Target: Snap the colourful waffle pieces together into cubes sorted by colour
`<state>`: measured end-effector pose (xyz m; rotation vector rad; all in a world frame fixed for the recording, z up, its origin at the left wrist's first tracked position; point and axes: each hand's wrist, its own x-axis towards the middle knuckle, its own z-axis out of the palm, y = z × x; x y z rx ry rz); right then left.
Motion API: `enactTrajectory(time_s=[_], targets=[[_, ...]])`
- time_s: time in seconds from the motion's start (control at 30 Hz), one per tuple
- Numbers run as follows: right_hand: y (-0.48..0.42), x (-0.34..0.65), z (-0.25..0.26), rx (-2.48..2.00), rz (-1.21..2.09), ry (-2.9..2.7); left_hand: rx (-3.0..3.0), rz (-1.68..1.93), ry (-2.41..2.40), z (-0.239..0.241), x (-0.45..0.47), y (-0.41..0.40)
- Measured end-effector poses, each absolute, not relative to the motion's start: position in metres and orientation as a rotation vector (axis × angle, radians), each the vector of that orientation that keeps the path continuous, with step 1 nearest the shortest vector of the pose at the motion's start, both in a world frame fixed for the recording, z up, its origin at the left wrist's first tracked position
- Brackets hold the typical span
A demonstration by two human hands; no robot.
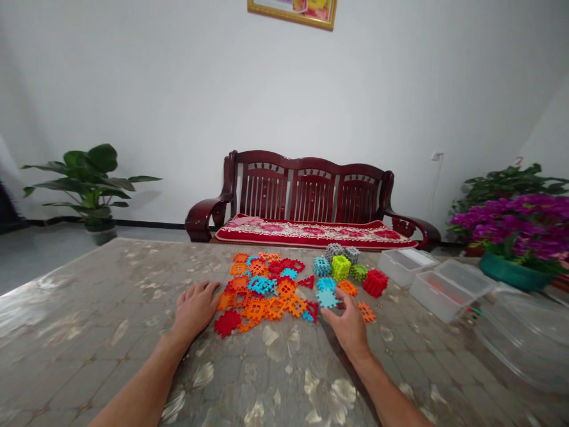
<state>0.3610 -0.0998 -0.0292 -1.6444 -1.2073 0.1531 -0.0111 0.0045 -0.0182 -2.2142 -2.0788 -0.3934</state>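
Resting your left hand (195, 308) flat, fingers spread, against the tile pile (267, 295) between your hands, you had your right hand (349, 324) open and empty, fingertips at a blue tile (328, 298) probably best pinched lightly edgewise.

Table (89, 332) with a glossy patterned top. Centre: loose heap of flat tiles (267, 293), mostly orange, red and blue. Just right: built cubes (341, 267) in grey, blue, green and red. Far right: two clear boxes (451, 289), side by side.
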Motion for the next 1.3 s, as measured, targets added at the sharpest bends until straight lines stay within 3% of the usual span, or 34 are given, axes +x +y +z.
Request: enactTrajectory(time_s=[0.5, 1.3], targets=[[-0.104, 0.380, -0.029, -1.703, -0.016, -1.216, -2.220, -0.453, -2.093, -0.021, -0.011, 0.007], [-0.104, 0.364, -0.034, -1.607, 0.302, -1.411, -2.295, -0.567, -2.113, -0.008, -0.010, 0.002]])
